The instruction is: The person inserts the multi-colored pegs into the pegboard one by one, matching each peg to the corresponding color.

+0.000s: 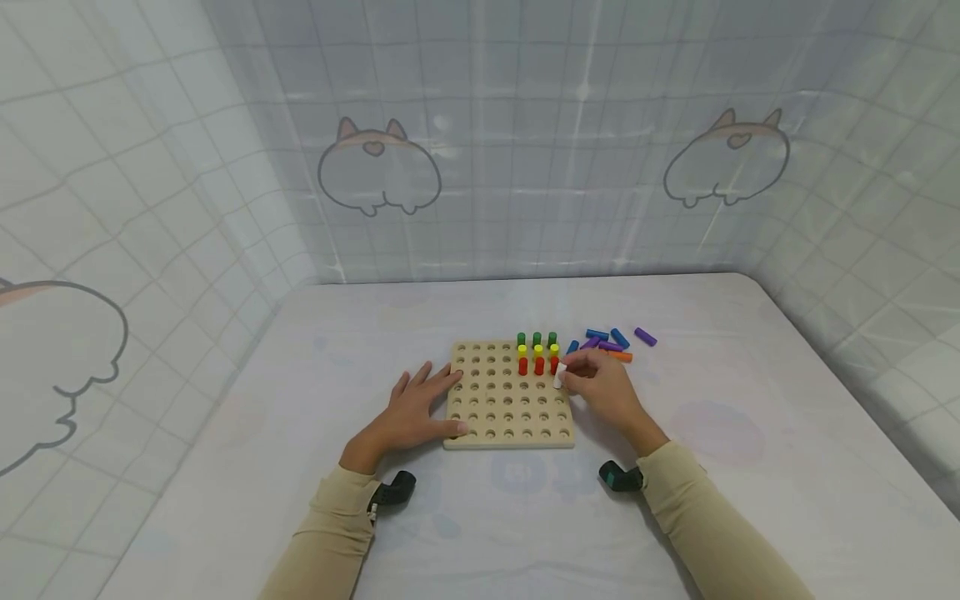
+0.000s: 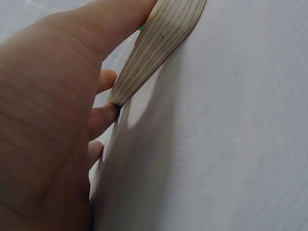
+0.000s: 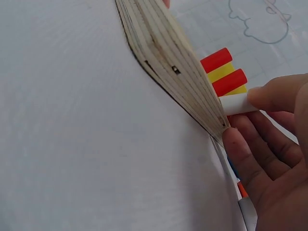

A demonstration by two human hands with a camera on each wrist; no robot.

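Head view: right hand (image 1: 600, 387) pinches white peg (image 1: 558, 377), seemingly over pegboard (image 1: 510, 417).

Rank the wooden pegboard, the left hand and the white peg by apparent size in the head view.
1. Wooden pegboard
2. Left hand, flat against the board's left edge
3. White peg, pinched by the right hand

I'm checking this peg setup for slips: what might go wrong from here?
The white peg, pinched by the right hand at the board's right edge, may miss its hole or knock the red pegs beside it. The left hand only rests on the left edge, so the board may slide.
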